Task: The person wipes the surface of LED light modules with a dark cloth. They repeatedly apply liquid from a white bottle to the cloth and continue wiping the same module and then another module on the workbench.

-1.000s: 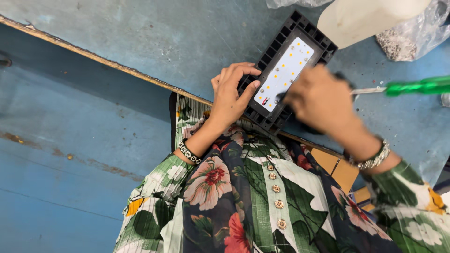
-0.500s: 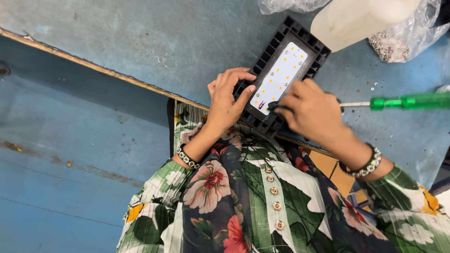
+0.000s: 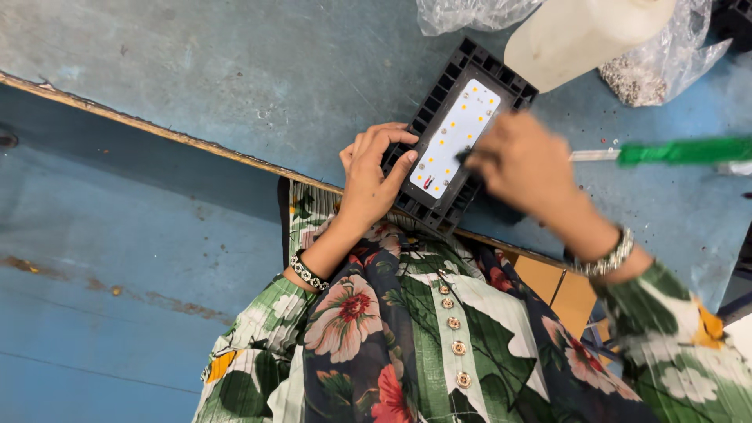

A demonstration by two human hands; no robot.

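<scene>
Two hands [image 3: 376, 176] on one black tray [image 3: 439, 117], one white board [image 3: 456, 137]

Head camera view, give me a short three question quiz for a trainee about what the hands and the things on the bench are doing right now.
1. True or false: the left hand grips the side of the black tray.
2. Which thing lies on the bench beyond the right hand?
A. a green-handled screwdriver
B. a red hammer
C. a pair of scissors
3. Fill in: the white panel in the tray carries rows of small ______ dots.

Key
1. True.
2. A.
3. Yellow; the right hand is blurred over the panel's edge, so what its fingers hold cannot be told.
</scene>
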